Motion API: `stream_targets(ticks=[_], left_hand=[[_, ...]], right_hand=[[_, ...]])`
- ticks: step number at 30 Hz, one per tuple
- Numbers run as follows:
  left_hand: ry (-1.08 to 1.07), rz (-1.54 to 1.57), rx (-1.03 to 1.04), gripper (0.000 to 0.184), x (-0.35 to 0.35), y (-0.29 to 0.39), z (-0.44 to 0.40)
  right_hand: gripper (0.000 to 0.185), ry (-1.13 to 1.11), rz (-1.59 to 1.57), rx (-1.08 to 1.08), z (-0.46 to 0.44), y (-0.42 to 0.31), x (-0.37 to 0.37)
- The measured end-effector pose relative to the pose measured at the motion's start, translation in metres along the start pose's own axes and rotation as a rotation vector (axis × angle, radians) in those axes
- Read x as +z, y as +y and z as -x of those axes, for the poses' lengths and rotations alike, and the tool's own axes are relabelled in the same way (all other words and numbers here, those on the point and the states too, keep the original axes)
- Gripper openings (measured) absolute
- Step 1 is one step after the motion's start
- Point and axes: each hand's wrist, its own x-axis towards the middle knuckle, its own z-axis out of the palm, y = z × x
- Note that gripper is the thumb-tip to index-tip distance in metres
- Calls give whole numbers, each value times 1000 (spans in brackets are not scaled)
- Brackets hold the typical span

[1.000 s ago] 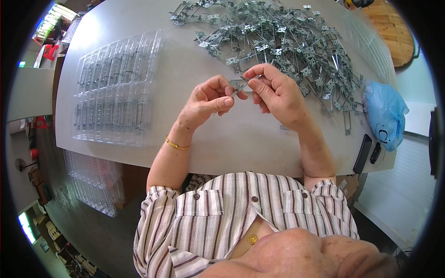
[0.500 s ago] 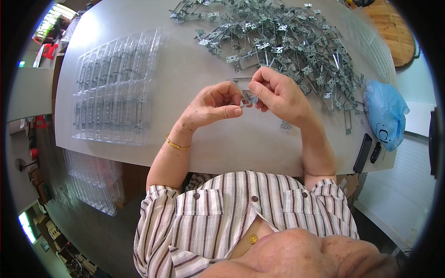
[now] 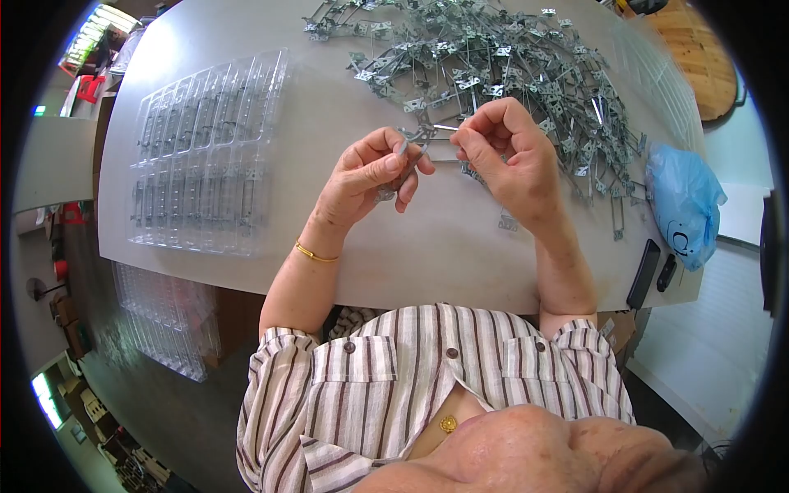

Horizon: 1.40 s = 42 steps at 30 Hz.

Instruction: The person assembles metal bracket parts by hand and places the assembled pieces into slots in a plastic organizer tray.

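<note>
**Steady on one side, light on the other**

We have a thin grey metal bracket with flat, bent ends (image 3: 417,154) raised above the middle of the counter, and a slim, straight, silvery metal rod (image 3: 446,127) pointing at it from the right. Whether rod and bracket touch or join, we cannot tell.

Our left hand (image 3: 362,182) is closed on the bracket, thumb over bent fingers; our right hand (image 3: 518,160) pinches the rod near its end, thumb against forefinger. As we judge it, the left does best as a firm, unmoving rest, while the right makes the small turns. We should hold the rod close to where it meets the bracket, in line with it, and push gently: thin metal like this probably bends if forced askew.

Just behind our hands, thin wires lie near our right fingers, so we should lift clear of them and avoid snagging. Beyond spreads a big tangled heap of grey metal brackets and wires (image 3: 493,70). To our left, a clear plastic tray with narrow slots (image 3: 278,90) holds rows of metal parts. All of it rests on the pale, smooth counter (image 3: 394,263), with a knotted, light-blue plastic bag (image 3: 686,205) at the right edge.
</note>
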Motion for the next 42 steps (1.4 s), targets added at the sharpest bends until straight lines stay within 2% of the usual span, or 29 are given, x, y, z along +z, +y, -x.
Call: stream_targets(ticks=[5,8,11,20,23,26,29,35,38,41,42], left_hand=[[-7,74,58,18,-5,-3,-2],[-25,90,43,19,-3,-3,-2],[-33,58,27,20,-2,-3,-2],[-44,53,4,19,1,0,-2],[-31,20,7,24,2,-1,-2],[10,-108,54,36,-1,-4,-1],[43,-164,44,48,7,-2,-2],[86,-241,17,63,7,0,-1],[76,-184,41,64,5,1,-1],[21,-67,155,57,-1,-1,-6],[-1,-49,187,56,-4,-2,-7]], right_hand=[[14,-12,-26,-111,2,6,3],[13,-30,-72,-105,4,7,7],[12,-52,-1,-102,4,7,9],[12,-32,105,-266,4,8,16],[13,-73,225,-255,5,5,15],[12,-113,340,-175,5,3,12],[10,-130,282,-102,5,5,15],[11,-173,395,-183,4,4,9],[13,-185,447,-175,2,5,0],[13,-171,391,-7,1,-1,-3],[12,-159,352,-11,1,1,-2]])
